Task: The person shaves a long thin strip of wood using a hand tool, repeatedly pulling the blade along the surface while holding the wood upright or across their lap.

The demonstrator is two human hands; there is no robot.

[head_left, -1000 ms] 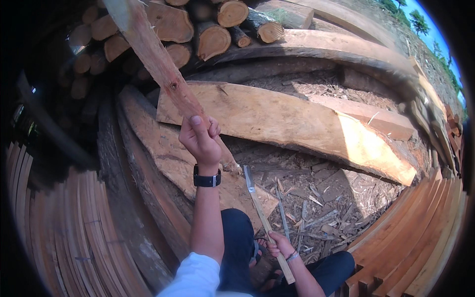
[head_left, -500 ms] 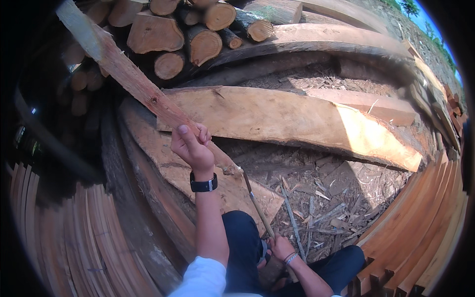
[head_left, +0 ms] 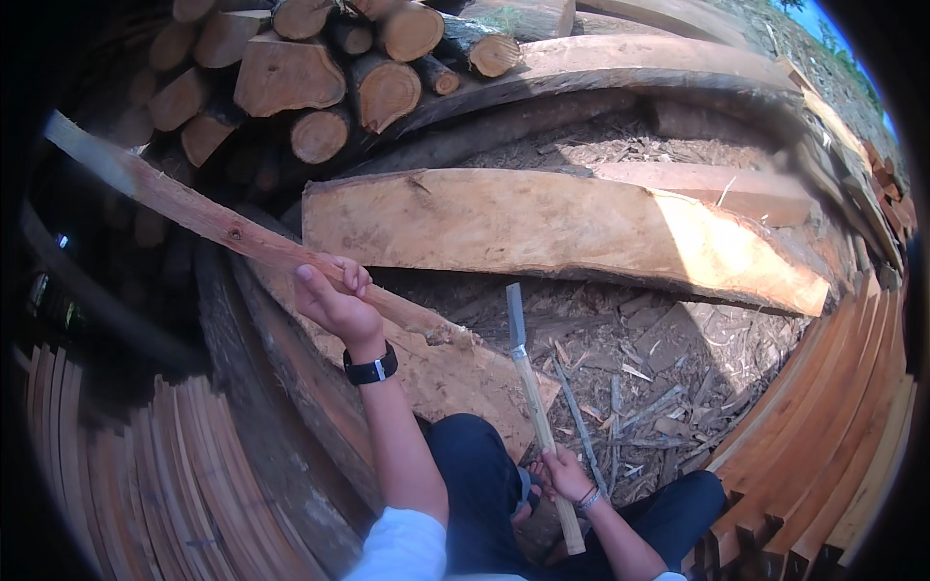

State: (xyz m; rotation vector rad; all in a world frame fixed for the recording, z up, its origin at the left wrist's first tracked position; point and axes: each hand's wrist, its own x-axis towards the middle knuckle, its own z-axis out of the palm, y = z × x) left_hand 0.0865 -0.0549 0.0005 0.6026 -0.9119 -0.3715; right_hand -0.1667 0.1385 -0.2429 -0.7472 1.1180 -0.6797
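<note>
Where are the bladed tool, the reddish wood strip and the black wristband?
Bladed tool [head_left: 533, 399]: head view, upper wooden handle.
Reddish wood strip [head_left: 258, 243]: head view, middle, beside the knot.
Black wristband [head_left: 364, 372]: head view, the strap.

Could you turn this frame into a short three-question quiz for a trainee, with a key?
1. Which hand grips the long tool with a pale wooden handle and flat grey metal blade?
2. True or false: the long reddish-brown wooden strip touches the tool.
3. The black wristband is worn on the: (a) right wrist (b) left wrist (c) left ankle

Key: 1. The right hand. 2. False. 3. b.
</note>
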